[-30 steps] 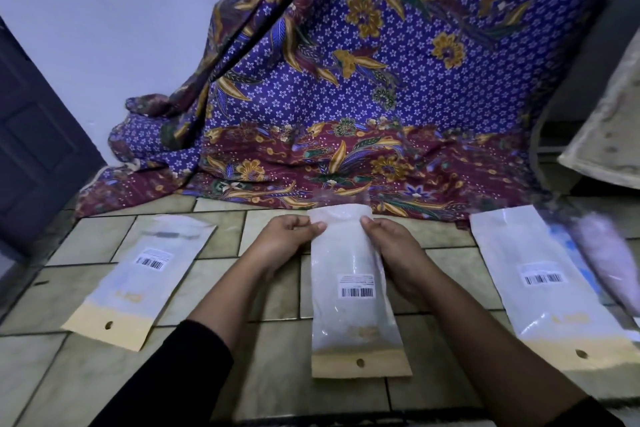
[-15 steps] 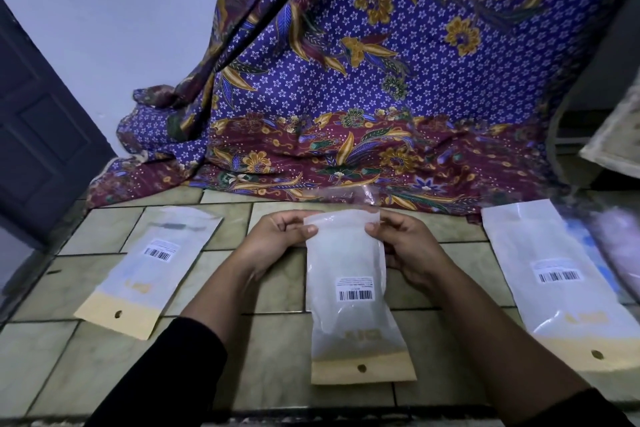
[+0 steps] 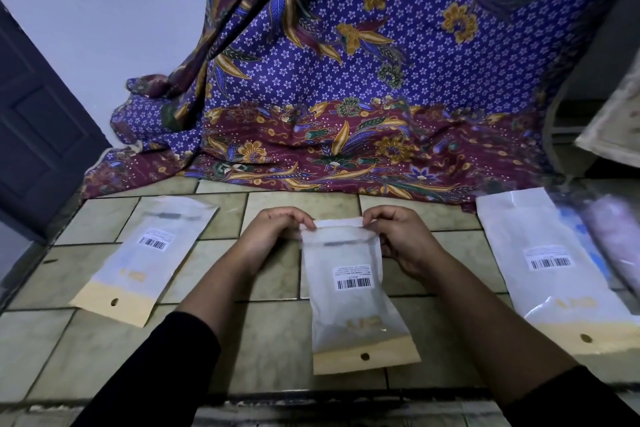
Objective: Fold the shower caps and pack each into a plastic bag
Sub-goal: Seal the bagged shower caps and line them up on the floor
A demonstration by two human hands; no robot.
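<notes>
A frosted plastic bag [image 3: 353, 302] with a barcode label and a tan header strip lies on the tiled floor in front of me. Something pale fills it, too faint to make out. Its top flap is bent over toward me. My left hand [image 3: 273, 232] pinches the flap's left corner and my right hand [image 3: 398, 236] pinches its right corner. A similar bag [image 3: 145, 253] lies flat at the left. Another bag [image 3: 554, 270] lies at the right, partly over blue and pink caps [image 3: 609, 239].
A purple and maroon floral cloth [image 3: 346, 97] hangs down and spreads over the floor behind the bags. A dark door [image 3: 38, 135] stands at the left. A pale slab [image 3: 613, 128] leans at the far right. A dark step edge runs along the bottom.
Both hands have drawn the middle bag's top flap over toward me, so a fold now shows across its top. The side bags have not moved.
</notes>
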